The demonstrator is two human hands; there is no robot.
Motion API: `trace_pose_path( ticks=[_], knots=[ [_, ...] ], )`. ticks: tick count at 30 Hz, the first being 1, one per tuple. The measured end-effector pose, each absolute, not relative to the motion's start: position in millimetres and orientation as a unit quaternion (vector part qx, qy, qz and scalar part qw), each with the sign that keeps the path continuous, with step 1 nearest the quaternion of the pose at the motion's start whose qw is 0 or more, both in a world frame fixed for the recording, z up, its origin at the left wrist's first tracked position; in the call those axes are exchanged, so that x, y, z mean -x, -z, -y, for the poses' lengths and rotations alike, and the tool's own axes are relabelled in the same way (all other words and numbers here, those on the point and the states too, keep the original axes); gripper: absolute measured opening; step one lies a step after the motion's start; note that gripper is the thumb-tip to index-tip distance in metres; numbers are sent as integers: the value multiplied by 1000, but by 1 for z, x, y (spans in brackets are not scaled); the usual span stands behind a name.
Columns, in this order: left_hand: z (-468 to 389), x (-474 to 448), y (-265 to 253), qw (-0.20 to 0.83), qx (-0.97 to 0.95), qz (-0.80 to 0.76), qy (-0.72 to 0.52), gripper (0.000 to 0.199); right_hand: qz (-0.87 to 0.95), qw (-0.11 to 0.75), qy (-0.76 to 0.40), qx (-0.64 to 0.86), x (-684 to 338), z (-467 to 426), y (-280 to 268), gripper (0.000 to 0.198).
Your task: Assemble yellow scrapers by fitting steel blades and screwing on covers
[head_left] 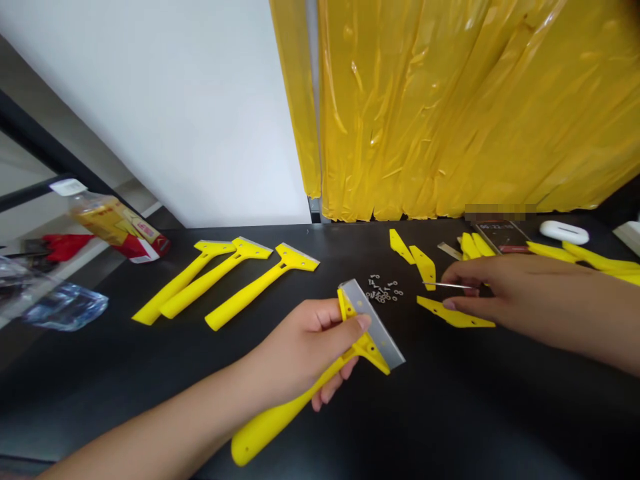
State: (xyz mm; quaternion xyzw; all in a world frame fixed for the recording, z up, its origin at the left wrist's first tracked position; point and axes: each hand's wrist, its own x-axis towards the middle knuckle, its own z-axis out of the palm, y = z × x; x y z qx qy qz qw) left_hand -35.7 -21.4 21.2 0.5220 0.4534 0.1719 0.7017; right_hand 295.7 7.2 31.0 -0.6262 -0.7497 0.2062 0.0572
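Observation:
In my left hand [320, 340] is a yellow scraper [280, 420], its thumb pressing a flat metal blade [383, 333] against the scraper head. My right hand [490, 287] is closed around a thin metal rod [450, 285], whose far end is hidden by the fingers. Its thumb reaches a yellow clamp plate [457, 315] with holes; I cannot tell whether it grips the plate. Two more yellow plates [425, 267] lie just beyond. Small screws and nuts [384, 292] are scattered between the hands, by the blade.
Three yellow scrapers with blades [255, 283] lie on the black table [165, 380] at left. A drink bottle [115, 223] and a clear plastic bag [65, 303] are farther left. At right are a phone [500, 235], a white case [564, 232] and more yellow parts [595, 259].

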Motion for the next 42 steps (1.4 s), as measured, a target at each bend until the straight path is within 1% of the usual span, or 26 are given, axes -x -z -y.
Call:
trace_pose_path(
  ticks=[2, 3, 5, 7, 11, 14, 18, 21, 22, 24, 26, 28, 29, 31, 33, 36, 42],
  knots=[
    [21, 35, -20, 700, -522, -458, -167, 43, 744, -2, -169, 646, -300, -11, -20, 26],
    [21, 35, -20, 699, -523, -459, -166, 44, 745, -18, -166, 646, -300, -12, -16, 23],
    [21, 35, -19, 698, -525, -459, -163, 44, 751, -31, -178, 635, -298, -12, -10, 20],
    [20, 35, -18, 701, -525, -456, -160, 44, 755, -48, -195, 624, -296, -13, -9, 21],
    [19, 34, -18, 706, -524, -452, -152, 44, 755, -52, -212, 618, -298, -13, -11, 20],
    [18, 35, -17, 707, -523, -453, -151, 44, 756, -45, -212, 618, -300, -9, -9, 23],
    [17, 36, -13, 713, -518, -448, -150, 49, 770, -40, -235, 592, -299, -5, -7, 21],
    [16, 36, -9, 715, -513, -449, -153, 50, 772, -15, -253, 583, -293, -7, -12, 19],
    [15, 36, -9, 715, -512, -450, -156, 49, 771, -7, -259, 581, -289, -8, -15, 23],
    [15, 35, -8, 716, -505, -452, -165, 48, 766, 28, -296, 570, -276, -9, -23, 37],
    [15, 33, -8, 720, -496, -451, -177, 46, 743, 102, -378, 544, -259, -6, -29, 49],
    [17, 32, -8, 729, -487, -447, -179, 44, 694, 188, -483, 500, -239, 1, -34, 50],
    [18, 31, -8, 734, -484, -443, -175, 44, 670, 212, -528, 476, -231, 6, -34, 49],
    [20, 30, -8, 744, -481, -433, -164, 43, 641, 230, -582, 445, -218, 14, -34, 46],
    [22, 30, -9, 748, -480, -430, -160, 41, 639, 227, -591, 437, -211, 20, -32, 42],
    [23, 29, -12, 743, -485, -436, -151, 39, 649, 222, -568, 455, -208, 23, -28, 37],
    [23, 28, -14, 746, -482, -428, -166, 31, 638, 249, -560, 467, -204, 21, -20, 43]
  ],
)
